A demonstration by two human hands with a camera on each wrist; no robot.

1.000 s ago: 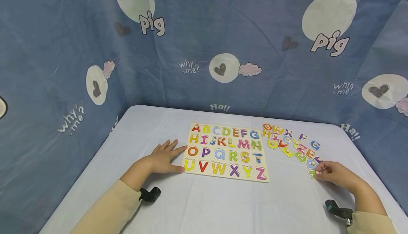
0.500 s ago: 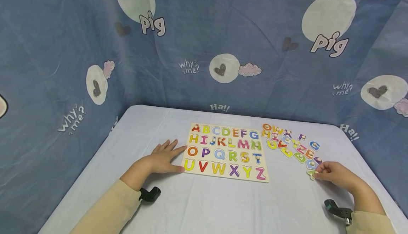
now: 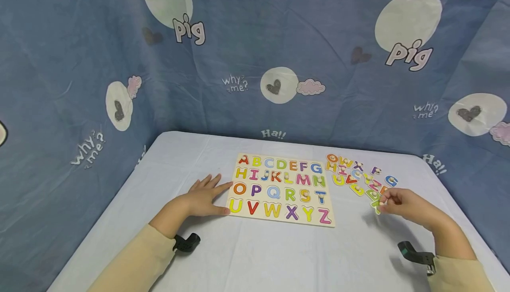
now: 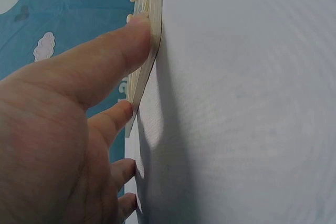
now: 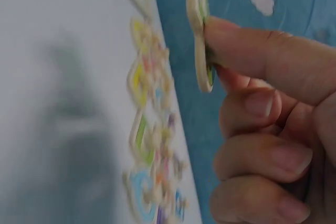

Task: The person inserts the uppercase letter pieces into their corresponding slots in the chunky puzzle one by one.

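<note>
My left hand (image 3: 201, 199) lies with spread fingers at the left side of the wooden alphabet puzzle board (image 3: 263, 198). In the left wrist view its thumb (image 4: 113, 59) and a fingertip touch the board's edge (image 4: 156, 14). My right hand (image 3: 410, 205) pinches a green letter piece (image 5: 198, 40) between thumb and forefinger, raised above the table; the other fingers curl in. Its face is turned away in the right wrist view. Knobbed letters such as the blue T (image 3: 320, 197) sit in the board; other places show only printed letters.
Loose knobbed letters lie right of the board, among them an orange O (image 3: 332, 158), a purple F (image 3: 376, 170) and a blue G (image 3: 391, 180). The right hand hides some of them. A patterned blue curtain (image 3: 239, 115) hangs behind the white table (image 3: 279, 256).
My right hand has lifted the green letter piece off the table and carried it left and slightly away from me. The left hand keeps its place at the board.
</note>
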